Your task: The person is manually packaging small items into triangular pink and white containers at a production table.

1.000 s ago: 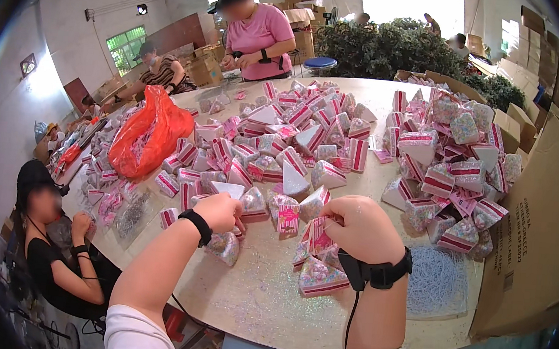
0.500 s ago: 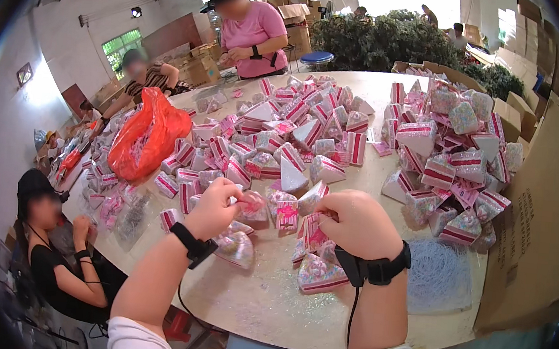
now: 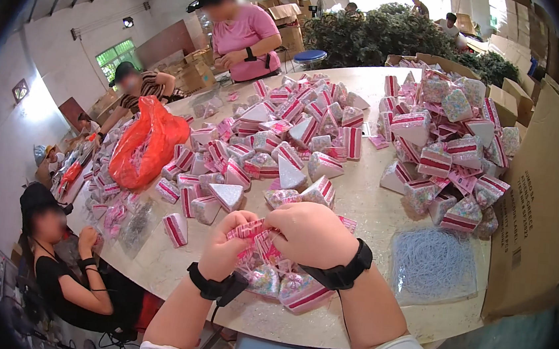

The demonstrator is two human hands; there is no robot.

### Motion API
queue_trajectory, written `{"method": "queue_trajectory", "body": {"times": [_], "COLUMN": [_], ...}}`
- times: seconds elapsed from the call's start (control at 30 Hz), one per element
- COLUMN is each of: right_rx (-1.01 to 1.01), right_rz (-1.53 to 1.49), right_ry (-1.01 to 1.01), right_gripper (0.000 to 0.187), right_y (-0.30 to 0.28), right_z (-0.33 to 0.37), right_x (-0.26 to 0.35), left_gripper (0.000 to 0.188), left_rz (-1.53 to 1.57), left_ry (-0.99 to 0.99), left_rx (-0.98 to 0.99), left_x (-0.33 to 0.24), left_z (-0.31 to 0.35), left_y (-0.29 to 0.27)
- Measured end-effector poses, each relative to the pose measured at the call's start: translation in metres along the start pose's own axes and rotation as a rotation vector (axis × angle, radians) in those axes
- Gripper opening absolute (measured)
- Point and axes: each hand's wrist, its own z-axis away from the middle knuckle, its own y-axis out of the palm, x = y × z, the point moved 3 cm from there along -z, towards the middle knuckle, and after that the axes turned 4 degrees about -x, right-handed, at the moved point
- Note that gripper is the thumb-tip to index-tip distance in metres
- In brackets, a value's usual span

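Observation:
Close together over the near part of the table, my left hand (image 3: 223,248) and my right hand (image 3: 317,237) are both closed. Between my left thumb and fingers is a pink-and-white striped tag (image 3: 245,230). My right fingertips pinch a second striped tag (image 3: 265,245) beside it; the exact grip is partly hidden by the hand. Just below lie a glittery cake-slice ornament (image 3: 263,281) and another cake-slice ornament (image 3: 305,295) with a red band, partly covered by my right wrist. Beyond my left hand, a white-sided cake slice (image 3: 226,195) rests against others.
Several cake-slice ornaments heap across the table (image 3: 379,250), with another pile (image 3: 444,156) at right. A clear bag of pale shredded strands (image 3: 432,264) lies near a cardboard box (image 3: 543,197). A red plastic bag (image 3: 139,149) stands at left. Co-workers sit and stand around the table.
My hands have come together: the left moved right and nearer me, the right moved left. A striped tag now shows in my left fingers. The view has shifted slightly.

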Motion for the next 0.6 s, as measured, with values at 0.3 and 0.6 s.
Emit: {"method": "queue_trajectory", "body": {"times": [0.3,0.6], "right_rx": [0.003,-0.004], "right_rz": [-0.032,-0.061], "right_ry": [-0.015,-0.013], "right_gripper": [0.017,0.017], "right_y": [-0.003,-0.008], "right_z": [0.001,0.003], "right_x": [-0.002,-0.005], "left_gripper": [0.033,0.031], "left_rz": [0.134,0.312], "left_ry": [-0.054,0.031], "left_rx": [-0.012,-0.04], "left_x": [-0.002,0.006], "left_z": [0.003,-0.003], "left_y": [0.005,0.008]}}
